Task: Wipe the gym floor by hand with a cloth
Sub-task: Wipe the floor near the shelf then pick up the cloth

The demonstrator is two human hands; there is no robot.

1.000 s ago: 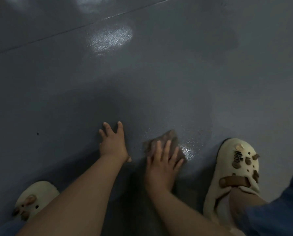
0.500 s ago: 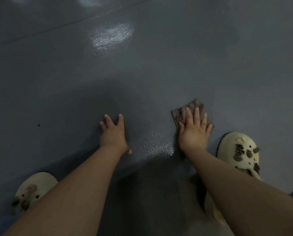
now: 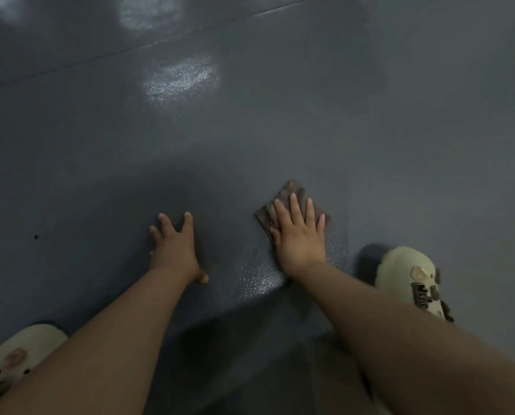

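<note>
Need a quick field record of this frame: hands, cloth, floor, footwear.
left hand: flat on floor, fingers spread, holds nothing
right hand: straight fingers pressing cloth down
cloth: brownish, flat on floor, partly under right hand
floor: dark grey, wet sheen patch between the hands
clogs: cream, left, right, both with charms

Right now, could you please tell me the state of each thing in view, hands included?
Cloth: spread flat on the floor, pinned under the right hand.
Right hand: fingers straight, pressing on the cloth.
Left hand: fingers spread, braced on the bare floor.
Floor: dark grey, with a glistening damp patch between the hands.
Right shoe: planted on the floor beside the right arm.
Left shoe: planted at the lower left, partly hidden by the left arm.
</note>
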